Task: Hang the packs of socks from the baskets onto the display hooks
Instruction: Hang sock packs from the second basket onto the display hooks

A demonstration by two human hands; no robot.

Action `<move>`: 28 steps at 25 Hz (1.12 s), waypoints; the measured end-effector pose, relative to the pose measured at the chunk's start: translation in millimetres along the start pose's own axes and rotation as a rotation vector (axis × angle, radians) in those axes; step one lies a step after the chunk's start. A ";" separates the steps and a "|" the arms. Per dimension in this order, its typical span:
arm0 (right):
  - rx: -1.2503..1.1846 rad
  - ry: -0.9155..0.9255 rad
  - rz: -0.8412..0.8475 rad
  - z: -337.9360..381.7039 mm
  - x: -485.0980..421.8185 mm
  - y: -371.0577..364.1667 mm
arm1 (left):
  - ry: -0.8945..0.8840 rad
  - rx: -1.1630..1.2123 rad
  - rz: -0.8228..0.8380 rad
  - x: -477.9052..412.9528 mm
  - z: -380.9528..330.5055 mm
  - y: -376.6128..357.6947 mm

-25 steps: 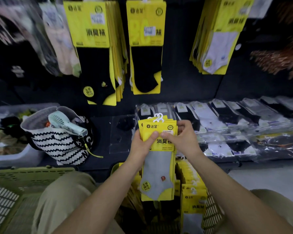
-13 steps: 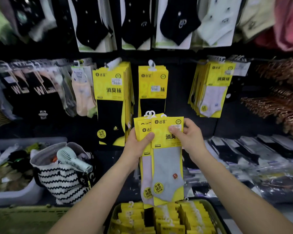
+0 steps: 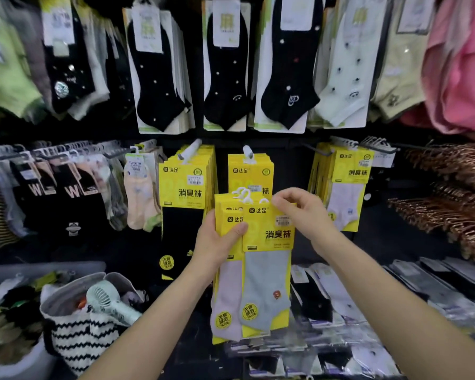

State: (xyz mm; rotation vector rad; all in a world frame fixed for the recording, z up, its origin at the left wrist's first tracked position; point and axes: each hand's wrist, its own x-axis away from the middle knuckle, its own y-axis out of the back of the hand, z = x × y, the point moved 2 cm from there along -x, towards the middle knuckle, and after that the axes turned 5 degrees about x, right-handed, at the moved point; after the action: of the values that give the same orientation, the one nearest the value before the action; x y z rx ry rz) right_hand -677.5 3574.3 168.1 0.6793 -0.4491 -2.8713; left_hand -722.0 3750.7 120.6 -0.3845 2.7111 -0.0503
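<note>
I hold a fanned bunch of yellow sock packs (image 3: 268, 270) upright in front of the display wall. My left hand (image 3: 217, 239) grips the bunch at its left edge, thumb across the front. My right hand (image 3: 299, 212) pinches the top right corner of the front pack, which shows a grey sock. White plastic hangers (image 3: 243, 193) stick up from the tops of the packs. Behind them a display hook (image 3: 248, 152) carries matching yellow packs (image 3: 250, 171). Another hook (image 3: 191, 150) to the left holds yellow packs of black socks (image 3: 187, 187). The baskets are out of view.
More yellow packs (image 3: 346, 185) hang at the right. White-carded socks (image 3: 225, 67) fill the row above. A striped bag with a hand fan (image 3: 104, 303) sits at lower left beside a grey bin (image 3: 25, 363). Bagged socks (image 3: 368, 305) lie on the shelf at lower right.
Both hands lifted the bunch of packs from above the basket up to the hooks. The view tilted upward, the basket dropped out of sight, and my right hand slid to the front pack's top corner.
</note>
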 end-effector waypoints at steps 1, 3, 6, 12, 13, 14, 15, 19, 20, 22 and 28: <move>0.091 0.022 0.039 6.5 -4.5 1.4 | -0.008 -0.015 0.003 -0.3 -1.4 -0.9; 0.210 0.044 0.099 17.3 -12.3 2.8 | -0.019 -0.026 -0.005 -2.0 -3.3 -1.5; 0.281 0.078 0.056 25.6 -23.8 3.3 | -0.013 -0.042 -0.018 -5.9 -4.1 -1.1; 0.193 0.008 -0.061 24.0 -50.1 1.1 | -0.036 -0.020 -0.126 -8.0 -6.9 13.3; 0.180 -0.008 -0.094 24.1 -56.4 2.8 | -0.049 -0.006 -0.170 -8.1 -9.8 20.2; 0.190 -0.017 -0.123 24.0 -62.9 3.2 | -0.064 0.000 -0.209 -8.7 -13.1 27.5; 0.218 -0.017 -0.143 24.4 -69.1 2.1 | -0.077 -0.006 -0.232 -9.4 -16.8 34.8; 0.285 0.034 -0.212 32.8 -88.3 -12.2 | -0.101 -0.056 -0.228 -14.9 -31.4 53.0; 0.290 0.045 -0.230 35.6 -91.7 -15.4 | -0.102 -0.062 -0.232 -16.3 -33.6 56.2; 0.323 0.065 -0.242 38.9 -96.6 -22.3 | -0.103 -0.066 -0.245 -17.6 -36.3 61.4; 0.503 0.054 -0.246 37.4 -101.0 -28.8 | -0.102 -0.070 -0.202 -21.7 -40.0 53.1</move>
State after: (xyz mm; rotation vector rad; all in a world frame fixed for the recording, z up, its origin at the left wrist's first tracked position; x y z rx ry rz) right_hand -607.7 3633.0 232.3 0.9406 -1.1778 -2.9680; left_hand -732.4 3806.9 160.9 -0.6629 2.5694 0.0084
